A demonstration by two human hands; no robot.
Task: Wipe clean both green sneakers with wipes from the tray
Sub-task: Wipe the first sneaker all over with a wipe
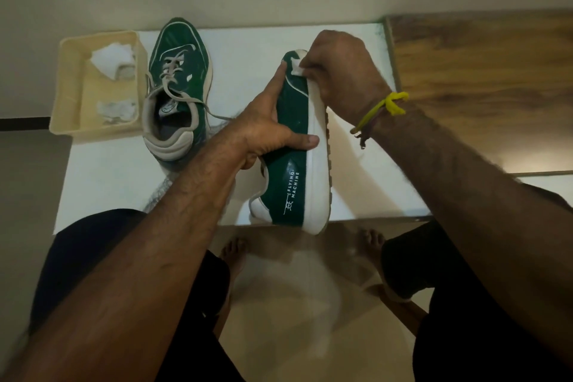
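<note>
One green sneaker (pixel 294 164) with a white sole is turned on its side above the white table (pixel 242 49). My left hand (pixel 263 130) grips it round the middle, index finger stretched toward the toe. My right hand (pixel 341 71) pinches a small white wipe (pixel 297 67) against the toe end. The second green sneaker (pixel 178 77) stands upright on the table to the left, laces loose. A cream tray (pixel 69 84) at the far left holds crumpled white wipes (pixel 113 60).
A wooden surface (pixel 480 77) adjoins the table on the right. Below the table's near edge are my knees in dark shorts and my bare feet (pixel 234 254) on the pale floor. A wall runs behind the table.
</note>
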